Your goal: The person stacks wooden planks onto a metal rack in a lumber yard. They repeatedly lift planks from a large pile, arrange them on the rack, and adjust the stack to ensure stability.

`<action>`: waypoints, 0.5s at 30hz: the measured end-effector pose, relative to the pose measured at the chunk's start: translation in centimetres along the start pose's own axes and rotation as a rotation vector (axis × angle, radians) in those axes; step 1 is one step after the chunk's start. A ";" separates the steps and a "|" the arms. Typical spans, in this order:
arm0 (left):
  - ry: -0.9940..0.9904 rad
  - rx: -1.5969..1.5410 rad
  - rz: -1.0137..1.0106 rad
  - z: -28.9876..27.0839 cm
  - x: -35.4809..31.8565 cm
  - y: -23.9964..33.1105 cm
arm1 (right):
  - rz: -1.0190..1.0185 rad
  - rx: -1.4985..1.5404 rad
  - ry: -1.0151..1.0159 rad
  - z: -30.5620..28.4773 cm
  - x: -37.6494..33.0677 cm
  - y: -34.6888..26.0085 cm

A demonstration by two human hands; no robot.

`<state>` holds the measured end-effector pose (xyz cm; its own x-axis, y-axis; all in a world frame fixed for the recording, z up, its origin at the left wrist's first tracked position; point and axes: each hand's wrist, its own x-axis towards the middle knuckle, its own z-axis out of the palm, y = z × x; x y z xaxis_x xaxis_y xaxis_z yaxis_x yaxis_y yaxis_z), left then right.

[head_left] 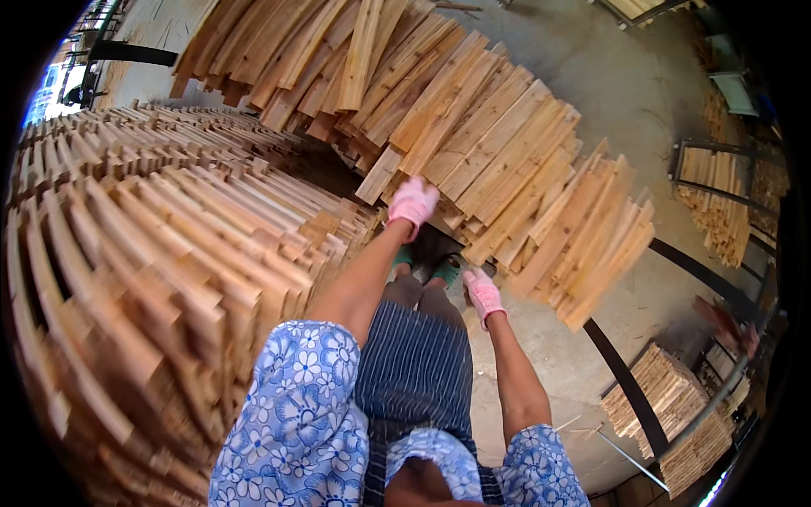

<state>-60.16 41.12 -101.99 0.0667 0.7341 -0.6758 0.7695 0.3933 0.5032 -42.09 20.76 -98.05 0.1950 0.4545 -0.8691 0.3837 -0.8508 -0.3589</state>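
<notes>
A long stack of loose wooden boards point(498, 160) crosses in front of me, its layers uneven and fanned. My left hand point(413, 203), in a pink glove, is closed at the near end of a board point(421, 139) on top of this stack. The fingertips are partly hidden by the back of the hand. My right hand point(482, 294), gloved in the same pink, is just short of the board ends farther right. Its fingers are loosely extended and I see nothing in them.
Close on my left rises a large pile of narrow wooden slats point(169, 279) in layers. Black curved bars point(625, 380) stand to the right. Beyond are further bundles of wood point(655, 389) and a metal rack with slats point(714, 190). Concrete floor point(625, 93) shows past the stack.
</notes>
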 end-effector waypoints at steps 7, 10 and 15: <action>0.335 0.158 -0.055 -0.9 18.2 -4.2 | -0.148 0.303 0.446 1.4 22.7 -12.3; 0.316 0.227 -0.112 0.6 19.7 -2.4 | 0.261 0.134 0.690 1.8 25.0 -12.7; 0.264 -0.142 -0.003 7.0 16.3 -3.5 | 0.151 0.274 0.605 4.1 24.5 -13.4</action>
<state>-57.30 47.88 -118.55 -0.1173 0.8438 -0.5237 0.6716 0.4559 0.5841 -46.18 42.23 -115.91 0.7294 0.3252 -0.6019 0.0857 -0.9163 -0.3912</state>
